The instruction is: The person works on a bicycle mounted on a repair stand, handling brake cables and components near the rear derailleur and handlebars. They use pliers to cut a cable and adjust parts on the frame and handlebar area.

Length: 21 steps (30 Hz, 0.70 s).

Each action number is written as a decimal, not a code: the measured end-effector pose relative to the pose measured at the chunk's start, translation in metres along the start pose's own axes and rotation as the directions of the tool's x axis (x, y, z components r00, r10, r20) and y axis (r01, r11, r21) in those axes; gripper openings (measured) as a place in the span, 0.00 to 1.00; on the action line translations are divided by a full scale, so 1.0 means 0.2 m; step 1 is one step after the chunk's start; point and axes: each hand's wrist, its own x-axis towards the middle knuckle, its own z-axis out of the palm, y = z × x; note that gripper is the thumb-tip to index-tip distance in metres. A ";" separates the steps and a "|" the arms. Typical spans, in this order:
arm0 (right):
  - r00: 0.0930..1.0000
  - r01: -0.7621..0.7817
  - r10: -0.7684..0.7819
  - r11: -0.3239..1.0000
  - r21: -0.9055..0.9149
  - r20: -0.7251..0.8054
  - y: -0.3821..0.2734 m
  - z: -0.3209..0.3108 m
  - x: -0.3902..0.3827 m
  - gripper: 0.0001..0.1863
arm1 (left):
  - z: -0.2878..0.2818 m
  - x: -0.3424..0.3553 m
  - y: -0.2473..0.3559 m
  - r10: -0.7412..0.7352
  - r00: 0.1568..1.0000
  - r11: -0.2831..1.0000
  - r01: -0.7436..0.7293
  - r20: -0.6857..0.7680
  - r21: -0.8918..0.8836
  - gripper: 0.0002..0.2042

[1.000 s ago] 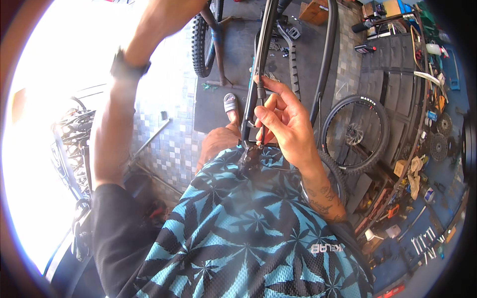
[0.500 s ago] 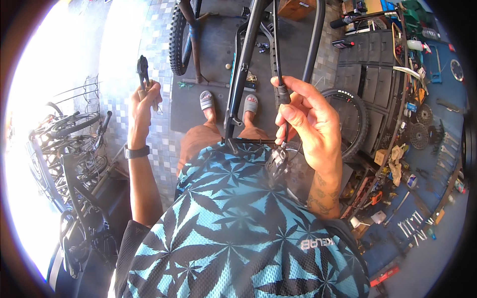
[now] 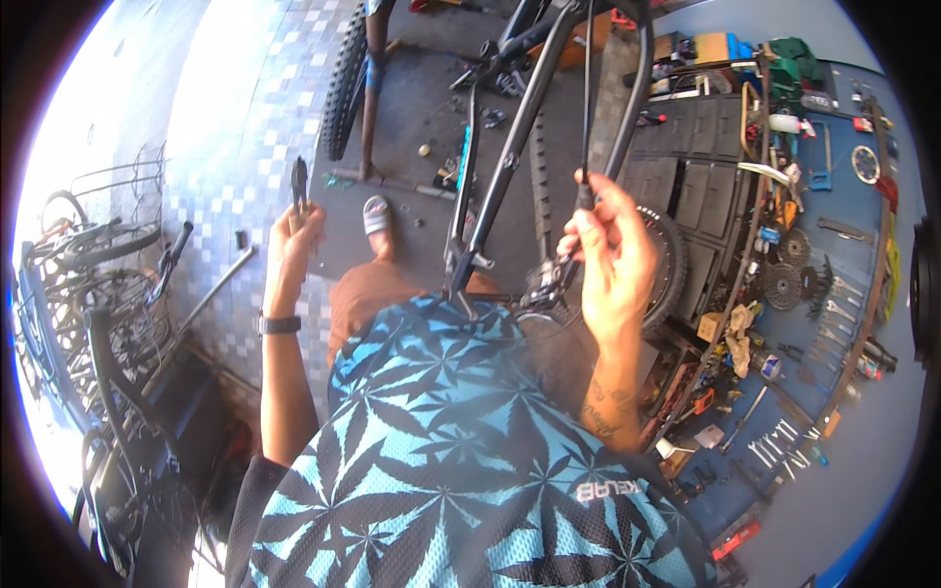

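In my left hand (image 3: pixel 294 245), raised off to the left, is a pair of dark-headed cable cutters (image 3: pixel 300 178), jaws pointing up. My right hand (image 3: pixel 616 257) pinches a thin black bicycle cable housing (image 3: pixel 589 108) between thumb and fingers, at a thicker black sleeve; the fingers partly cover it. The housing runs up along a black bicycle frame (image 3: pixel 518 147), which stands in front of me and slants toward my waist. Just below and left of my right hand sits a rear derailleur (image 3: pixel 545 284), some of its detail blurred.
A wheel with a black tyre (image 3: pixel 665 260) stands behind my right forearm, beside dark drawers (image 3: pixel 708 201). On the right, a blue tool wall (image 3: pixel 833 255) carries wrenches and cogs. Several bicycles (image 3: pixel 108 265) crowd the left. Another person's leg (image 3: pixel 371 108) shows beyond the frame.
The whole view has shifted, and the frame now appears more to the right. My left hand still has the cutters; my right hand keeps its pinch on the housing. The other person's leg is still there.
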 end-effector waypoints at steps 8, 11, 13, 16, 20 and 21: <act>0.978 -0.161 0.106 0.929 0.332 0.178 -0.29 0.13 -0.03 0.23 | 0.02 0.02 0.00 0.012 0.994 0.993 0.001 0.109 -0.121 0.09; 0.965 -0.204 0.115 0.893 0.402 0.235 -0.41 0.25 0.00 0.22 | 0.04 0.02 0.06 -0.002 0.994 0.992 0.016 0.105 -0.128 0.09; 0.955 -0.239 0.103 0.822 0.516 0.278 -0.43 0.38 0.03 0.19 | 0.04 0.03 0.12 -0.008 0.991 0.985 0.032 0.137 -0.171 0.10; 0.949 -0.268 0.117 0.787 0.556 0.292 -0.41 0.45 0.06 0.13 | 0.09 -0.02 0.26 -0.073 0.983 0.961 0.115 0.169 -0.252 0.14; 0.957 -0.256 0.133 0.806 0.534 0.258 -0.30 0.56 0.09 0.11 | 0.05 -0.07 0.47 0.073 0.961 0.898 0.054 0.268 -0.437 0.12; 0.969 -0.193 0.069 0.809 0.556 0.236 -0.26 0.60 0.10 0.11 | 0.03 -0.06 0.51 0.086 0.944 0.902 0.061 0.318 -0.427 0.12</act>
